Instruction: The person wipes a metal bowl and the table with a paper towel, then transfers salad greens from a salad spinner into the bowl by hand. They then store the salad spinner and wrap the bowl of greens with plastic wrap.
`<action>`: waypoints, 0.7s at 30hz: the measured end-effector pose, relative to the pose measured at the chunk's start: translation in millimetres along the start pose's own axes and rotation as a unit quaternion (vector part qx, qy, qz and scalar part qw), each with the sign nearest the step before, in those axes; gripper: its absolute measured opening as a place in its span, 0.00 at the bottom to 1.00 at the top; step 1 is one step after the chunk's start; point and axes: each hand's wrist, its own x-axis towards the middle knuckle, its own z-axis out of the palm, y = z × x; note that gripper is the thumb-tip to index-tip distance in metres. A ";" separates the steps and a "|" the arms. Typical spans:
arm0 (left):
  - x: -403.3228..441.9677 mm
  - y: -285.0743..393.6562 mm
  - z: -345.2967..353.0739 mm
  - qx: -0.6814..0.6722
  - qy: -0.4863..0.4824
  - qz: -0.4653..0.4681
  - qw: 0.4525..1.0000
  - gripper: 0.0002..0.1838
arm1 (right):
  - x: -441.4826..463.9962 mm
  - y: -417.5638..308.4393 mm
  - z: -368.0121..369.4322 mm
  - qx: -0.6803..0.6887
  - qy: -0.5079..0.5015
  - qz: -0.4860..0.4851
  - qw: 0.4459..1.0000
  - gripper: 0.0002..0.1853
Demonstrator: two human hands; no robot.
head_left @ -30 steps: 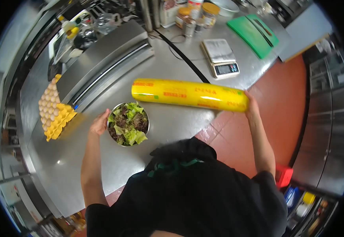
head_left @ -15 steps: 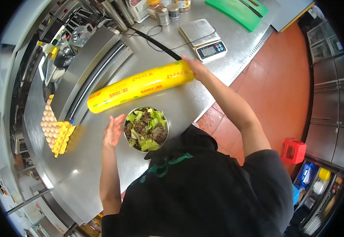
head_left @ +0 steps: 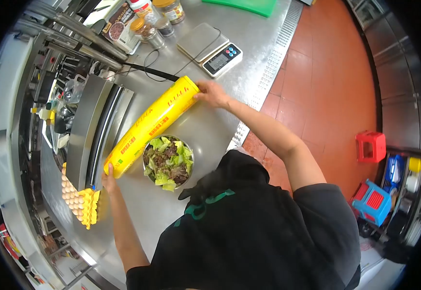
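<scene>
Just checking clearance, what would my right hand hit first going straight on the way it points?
Likely the yellow roll; your right hand seems to grip its upper end, though depth is hard to judge.

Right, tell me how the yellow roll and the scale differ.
Shape: the roll is a long cylinder; the scale is flat and boxy.
Colour: the roll is bright yellow with red print; the scale has a grey plate and a dark display panel.
Contact: the roll has the left hand and right hand at its ends; no hand touches the scale.
Shared: both are at the steel counter.
</scene>
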 end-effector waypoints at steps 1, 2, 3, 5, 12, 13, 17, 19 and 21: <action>-7.1 23.4 5.5 0.183 0.014 -0.029 0.983 0.36 | -1.7 -7.9 -8.4 0.028 0.015 0.034 0.999 0.22; -12.7 37.0 11.3 0.356 0.031 -0.061 0.932 0.34 | -3.1 -16.3 -15.2 0.053 0.024 0.065 0.996 0.23; -6.7 38.3 12.8 0.386 -0.004 -0.071 0.920 0.30 | -4.5 -23.3 -17.1 0.106 0.034 0.095 0.989 0.24; 7.7 3.2 14.2 0.224 -0.013 -0.058 0.973 0.30 | -4.0 -24.1 -13.0 0.071 0.067 0.104 0.990 0.24; -25.3 31.3 18.8 -0.060 -0.152 -0.057 0.985 0.38 | -9.9 -42.0 -28.0 -0.300 0.155 -0.063 0.939 0.21; -24.0 27.6 14.3 -0.050 -0.168 -0.047 0.983 0.37 | -13.3 -49.9 -28.5 -0.305 0.132 -0.074 0.940 0.19; -23.2 12.7 9.5 -0.078 -0.180 -0.023 0.980 0.38 | -25.3 -65.7 -14.7 -0.367 0.154 -0.171 0.901 0.17; -24.3 11.7 8.2 -0.005 -0.175 0.021 0.984 0.38 | -22.1 -76.4 -8.5 -0.370 0.133 -0.211 0.895 0.15; -36.7 56.7 9.0 0.233 -0.147 0.073 0.959 0.37 | -12.5 -79.7 -1.7 -0.368 0.103 -0.258 0.887 0.11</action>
